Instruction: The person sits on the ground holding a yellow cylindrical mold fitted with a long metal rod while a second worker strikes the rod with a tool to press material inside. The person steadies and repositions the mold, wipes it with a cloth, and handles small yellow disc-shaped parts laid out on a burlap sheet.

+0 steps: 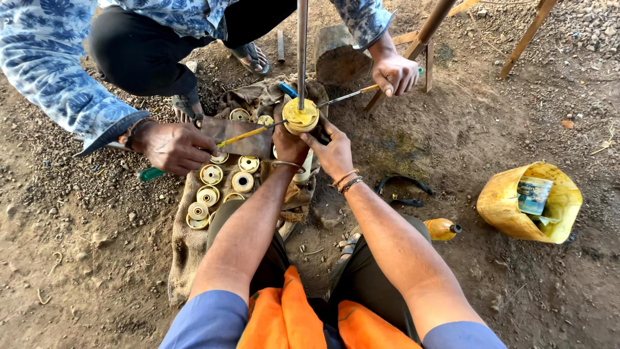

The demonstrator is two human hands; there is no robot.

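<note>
A yellow round pump part [301, 116] sits on an upright metal rod [301, 45]. My left hand [288, 145] grips it from below and the left. My right hand [334, 153] holds its right side, fingers on the rim. A co-worker in a blue patterned shirt crouches opposite. One of that person's hands [173, 146] presses a dark leather piece [236, 134] with a yellow-handled tool [248, 134]. The co-worker's other hand [394, 73] holds a thin screwdriver [349, 96] pointing at the yellow part.
Several yellow-and-white round parts [216, 184] lie on a brown sack [187, 245] on the dirt ground. A cut yellow jerrycan [531, 201] with a tin inside stands at right. A small yellow bottle [442, 229], a black rubber strip [403, 189] and a wood log [339, 55] lie nearby.
</note>
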